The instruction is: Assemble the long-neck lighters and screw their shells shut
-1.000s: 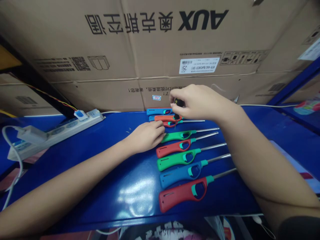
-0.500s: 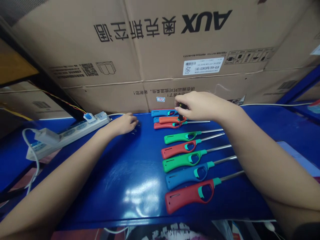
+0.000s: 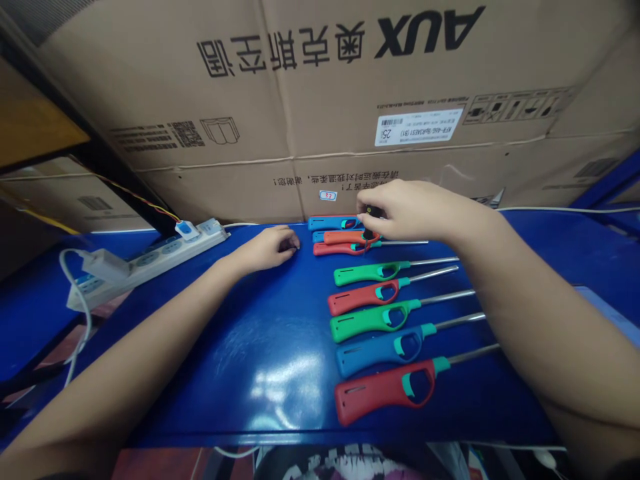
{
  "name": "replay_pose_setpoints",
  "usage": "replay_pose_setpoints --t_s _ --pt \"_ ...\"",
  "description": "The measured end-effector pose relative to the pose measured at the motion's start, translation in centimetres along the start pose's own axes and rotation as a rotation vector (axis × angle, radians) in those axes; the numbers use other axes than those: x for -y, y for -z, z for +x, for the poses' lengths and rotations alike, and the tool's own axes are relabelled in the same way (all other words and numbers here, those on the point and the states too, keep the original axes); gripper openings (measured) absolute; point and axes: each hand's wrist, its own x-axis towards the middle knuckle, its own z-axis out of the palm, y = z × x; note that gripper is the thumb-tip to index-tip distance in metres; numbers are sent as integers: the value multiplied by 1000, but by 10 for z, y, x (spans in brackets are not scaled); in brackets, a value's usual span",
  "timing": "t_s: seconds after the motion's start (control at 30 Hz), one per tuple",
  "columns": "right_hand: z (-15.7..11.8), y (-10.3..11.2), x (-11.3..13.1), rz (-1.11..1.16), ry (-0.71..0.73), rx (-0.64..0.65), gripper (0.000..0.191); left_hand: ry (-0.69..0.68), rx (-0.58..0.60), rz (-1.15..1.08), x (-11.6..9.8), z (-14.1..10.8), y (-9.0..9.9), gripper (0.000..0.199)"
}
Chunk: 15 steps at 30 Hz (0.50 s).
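Several long-necked lighters lie in a column on the blue table [image 3: 280,320], among them a red one [image 3: 385,393] at the front and a green one [image 3: 370,272] farther back. My right hand [image 3: 393,210] grips a black screwdriver [image 3: 373,217], held upright over the orange lighter [image 3: 345,237] at the back of the column. Just under the orange one lies another red lighter [image 3: 340,249]. To the left, my left hand [image 3: 274,248] rests on the table with its fingers curled in; whatever they may hold is too small to make out.
A white power strip [image 3: 150,261] with plugs and cables lies at the left. Behind the table stands a large cardboard box [image 3: 240,147], with a small numbered sticker [image 3: 328,195] low on it.
My left hand has moved right, nearer the lighters, and its fingers have curled in. My right hand still holds the screwdriver at the orange lighter. The view has shifted slightly.
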Motion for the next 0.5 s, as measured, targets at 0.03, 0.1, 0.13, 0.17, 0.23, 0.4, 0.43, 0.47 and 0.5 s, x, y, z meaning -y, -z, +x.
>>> replay_pose_setpoints --t_s 0.03,0.1,0.13,0.17,0.23,0.4,0.43,0.47,0.5 --pt "0 0 0 3 2 -1 27 0 20 -21 1 -1 2 23" --pt "-1 0 1 7 5 -3 27 12 75 -61 4 -3 9 23" --pt "-1 1 1 7 5 -2 27 21 105 -79 7 -4 12 23" --pt "-1 1 1 5 4 -1 27 33 134 -96 9 -6 16 23" --pt "-2 2 2 -2 -1 2 27 57 185 -127 13 -8 23 23" --pt "-3 3 2 -3 -12 14 28 92 281 -196 17 -11 31 22" --pt "-3 3 2 -4 -20 22 27 91 293 -206 18 -11 32 22" --pt "-3 3 2 -5 -27 33 27 88 301 -216 17 -11 33 22" --pt "-3 3 2 -5 -34 42 26 84 305 -226 17 -11 33 21"
